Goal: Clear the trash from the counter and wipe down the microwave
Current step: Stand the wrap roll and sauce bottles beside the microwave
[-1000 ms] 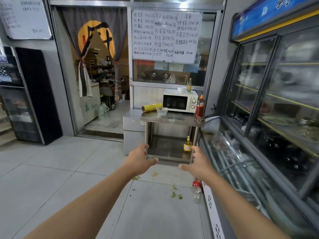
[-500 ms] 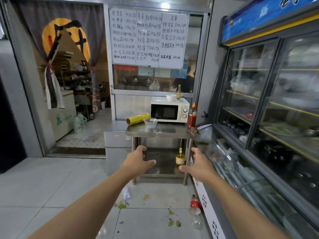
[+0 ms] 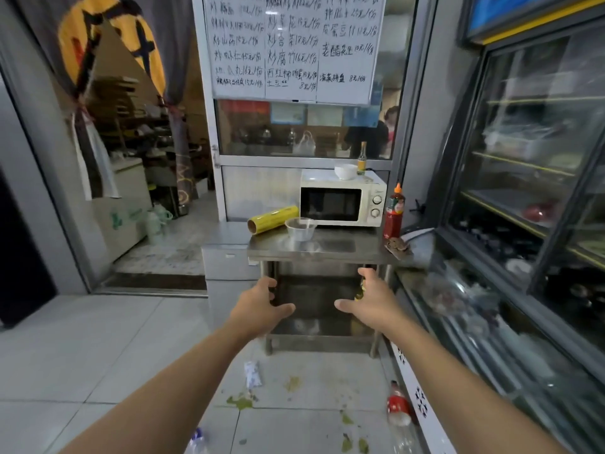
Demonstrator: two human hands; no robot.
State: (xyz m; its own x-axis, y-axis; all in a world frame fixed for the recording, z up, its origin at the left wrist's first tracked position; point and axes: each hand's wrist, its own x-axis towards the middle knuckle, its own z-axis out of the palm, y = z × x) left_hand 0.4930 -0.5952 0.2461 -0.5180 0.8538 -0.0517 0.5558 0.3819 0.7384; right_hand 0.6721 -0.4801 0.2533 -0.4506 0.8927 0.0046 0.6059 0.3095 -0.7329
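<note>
A white microwave (image 3: 342, 198) stands at the back of a steel counter (image 3: 337, 248), with a white bowl (image 3: 345, 171) and a small bottle (image 3: 361, 162) on top. On the counter lie a yellow wrap roll (image 3: 273, 219), a clear plastic cup (image 3: 300, 228), a red sauce bottle (image 3: 394, 212) and a brown crumpled scrap (image 3: 398, 247). My left hand (image 3: 262, 306) and my right hand (image 3: 371, 298) reach forward below the counter's front edge, fingers relaxed, holding nothing.
A glass display fridge (image 3: 530, 198) lines the right side. On the floor lie a plastic bottle with a red label (image 3: 397, 404), a white wrapper (image 3: 252, 374) and green spills (image 3: 241, 402). A doorway with a curtain (image 3: 108, 60) opens at the left. A low steel cabinet (image 3: 226, 253) adjoins the counter.
The view has come closer to the counter and microwave, which now look larger. Both hands stay stretched forward and empty.
</note>
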